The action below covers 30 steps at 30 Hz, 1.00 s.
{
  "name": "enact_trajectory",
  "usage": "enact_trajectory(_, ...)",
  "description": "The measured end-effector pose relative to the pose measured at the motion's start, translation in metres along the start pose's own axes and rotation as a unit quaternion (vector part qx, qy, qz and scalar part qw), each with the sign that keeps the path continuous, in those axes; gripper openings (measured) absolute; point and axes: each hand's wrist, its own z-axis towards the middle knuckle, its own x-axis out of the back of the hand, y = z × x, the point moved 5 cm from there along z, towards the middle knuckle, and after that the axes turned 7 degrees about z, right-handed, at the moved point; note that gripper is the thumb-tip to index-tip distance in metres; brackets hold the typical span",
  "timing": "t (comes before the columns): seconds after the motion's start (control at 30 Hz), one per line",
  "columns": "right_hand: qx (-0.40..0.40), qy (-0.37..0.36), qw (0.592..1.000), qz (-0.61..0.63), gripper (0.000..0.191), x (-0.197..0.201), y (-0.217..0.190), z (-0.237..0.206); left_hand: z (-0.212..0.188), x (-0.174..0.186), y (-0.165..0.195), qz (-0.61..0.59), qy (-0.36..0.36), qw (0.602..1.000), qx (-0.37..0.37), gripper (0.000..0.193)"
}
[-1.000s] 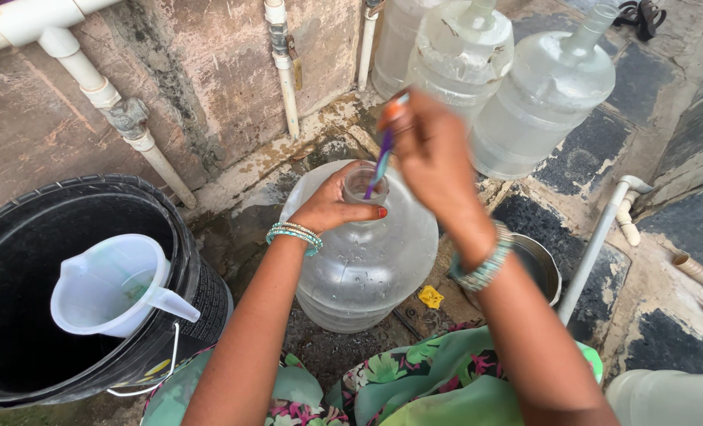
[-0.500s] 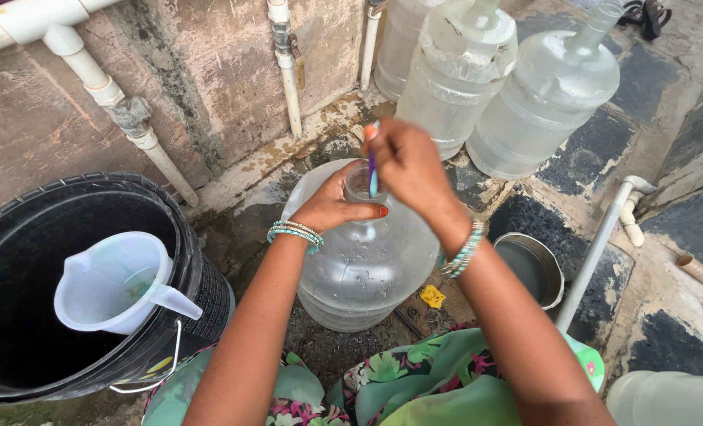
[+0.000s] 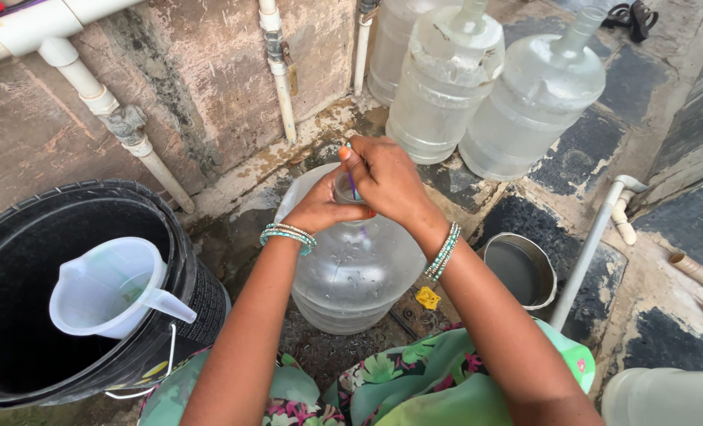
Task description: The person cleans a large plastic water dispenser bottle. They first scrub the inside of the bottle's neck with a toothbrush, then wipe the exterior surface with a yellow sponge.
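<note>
A large clear plastic water jug (image 3: 355, 272) stands on the wet stone floor in front of me. My left hand (image 3: 317, 209) wraps around its neck. My right hand (image 3: 387, 180) sits over the mouth, pinching a thin purple-handled brush (image 3: 354, 186) that goes down into the jug. Most of the brush is hidden by my fingers and the neck. Both wrists wear beaded bangles.
A big black tub (image 3: 67, 308) at the left holds a white plastic pitcher (image 3: 111, 285). Three more clear jugs (image 3: 485, 87) stand at the back by the stained wall and white pipes (image 3: 276, 67). A small steel pot (image 3: 518, 270) and another white pipe (image 3: 592, 248) are at the right.
My right hand has come down from above the jug to its mouth, pushing the brush deeper inside. My left hand has stayed on the neck.
</note>
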Motion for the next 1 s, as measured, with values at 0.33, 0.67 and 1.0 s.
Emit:
enact_trajectory(0.33, 0.152, -0.030, 0.983, -0.094, 0.013, -0.001, -0.030, -0.011, -0.015, 0.021, 0.008, 0.535, -0.026, 0.830, 0.156, 0.135)
enact_trajectory(0.67, 0.124, -0.021, 0.992, 0.004, 0.017, -0.009, 0.003, -0.024, -0.053, 0.018, 0.019, 0.615, -0.007, 0.759, 0.215, 0.134)
enact_trajectory(1.0, 0.095, -0.002, 0.995, -0.009, 0.020, -0.004, 0.007, -0.025, -0.091, 0.046, 0.045, 0.658, 0.247, 0.670, 0.239, 0.095)
